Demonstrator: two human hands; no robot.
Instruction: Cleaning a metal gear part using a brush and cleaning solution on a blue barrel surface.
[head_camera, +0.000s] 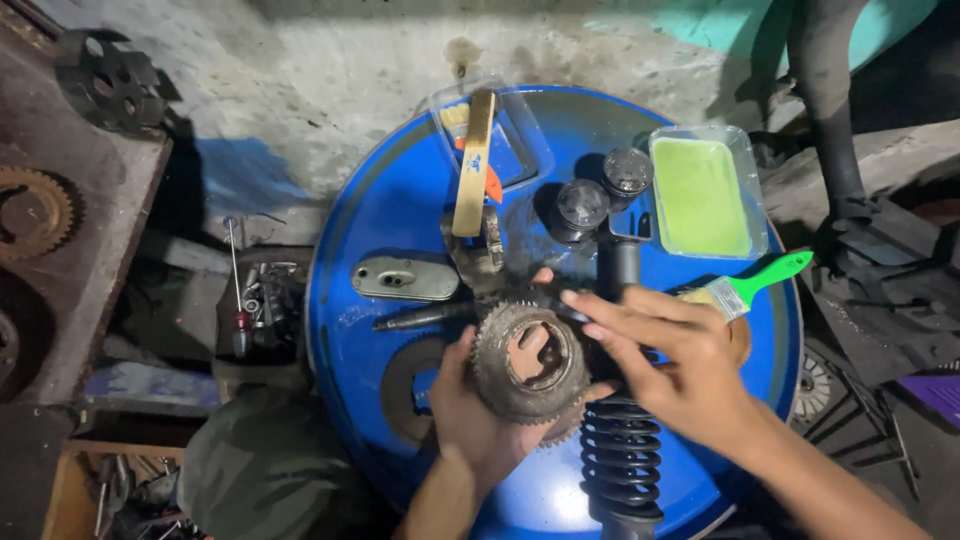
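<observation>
My left hand (468, 410) holds a greasy round toothed gear housing (530, 362) from below, fingers reaching through its open centre. My right hand (668, 360) lies across the gear's right side, fingers stretched along its upper rim. Both hands hover over a blue drum top (380, 200). A black coil shock absorber (620, 455) lies under my right hand, running up toward the drum's far side.
On the drum lie a grey metal cover (404, 278), a wooden-handled hammer (473, 165), two pistons (600, 195), a clear tray of green liquid (700, 195), a green-handled brush (752, 286) and a flat sprocket (405, 385). Sprockets (32, 210) rest on a bench at left; tools (255, 300) fill a bin beside the drum.
</observation>
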